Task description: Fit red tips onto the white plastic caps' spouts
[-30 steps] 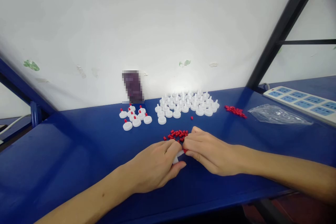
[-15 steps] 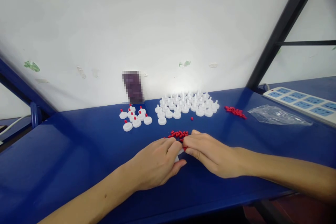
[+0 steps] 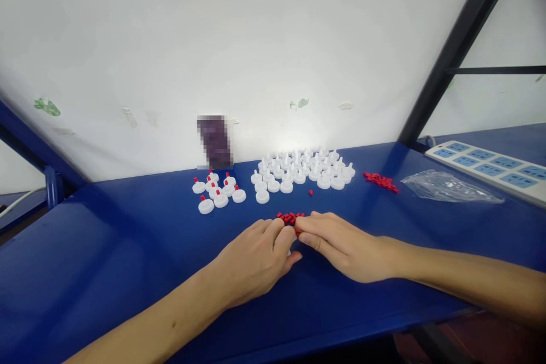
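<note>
My left hand is closed around a white nozzle cap, mostly hidden by the fingers. Against it, my right hand pinches a small red tip at the end of the nozzle; the fingers of both hands meet there. Just beyond the fingertips lies a pile of small red tips, partly covered by the hands. Farther back stand many white nozzle caps with bare spouts. To their left is a smaller group of white caps with red tips on their spouts.
One loose red tip lies before the white caps. Another red pile is at the right, beside a clear plastic bag and a power strip. A wall rises behind the blue table.
Both hands stay together and have shifted slightly. The right fingers have pressed closer to the left hand, so less of the white cap shows.
</note>
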`<state>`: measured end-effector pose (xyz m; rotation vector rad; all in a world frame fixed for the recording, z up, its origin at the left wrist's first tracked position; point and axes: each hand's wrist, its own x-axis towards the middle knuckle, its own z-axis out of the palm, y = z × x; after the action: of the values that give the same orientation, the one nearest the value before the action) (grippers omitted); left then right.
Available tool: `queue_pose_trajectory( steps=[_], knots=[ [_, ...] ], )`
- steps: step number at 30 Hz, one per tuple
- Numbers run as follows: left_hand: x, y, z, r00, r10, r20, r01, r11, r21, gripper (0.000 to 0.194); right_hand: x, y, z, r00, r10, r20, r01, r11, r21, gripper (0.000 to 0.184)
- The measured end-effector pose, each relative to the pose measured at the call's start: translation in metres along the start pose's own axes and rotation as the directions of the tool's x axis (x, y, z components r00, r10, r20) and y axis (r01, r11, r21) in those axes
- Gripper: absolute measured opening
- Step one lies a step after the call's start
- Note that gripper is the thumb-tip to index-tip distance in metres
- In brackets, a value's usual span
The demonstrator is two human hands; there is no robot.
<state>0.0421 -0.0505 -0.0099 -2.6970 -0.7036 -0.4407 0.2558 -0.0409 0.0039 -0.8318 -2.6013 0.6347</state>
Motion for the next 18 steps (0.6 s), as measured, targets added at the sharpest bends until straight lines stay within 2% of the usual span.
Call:
queue_pose_trajectory(
  steps=[8, 18],
  knots=[
    [0.002, 0.001, -0.003, 0.998, 0.039, -0.043, -0.035, 0.997, 0.075, 0.025, -0.001, -0.003, -0.005, 0.999, 0.025, 0.026, -0.025, 1.000, 0.000, 0.034],
    [0.006, -0.002, -0.005, 0.999, 0.017, -0.048, -0.015, 0.999, 0.034, 0.019, -0.004, -0.006, -0.014, 0.997, 0.054, 0.062, -0.056, 0.998, 0.016, 0.034]
  ],
)
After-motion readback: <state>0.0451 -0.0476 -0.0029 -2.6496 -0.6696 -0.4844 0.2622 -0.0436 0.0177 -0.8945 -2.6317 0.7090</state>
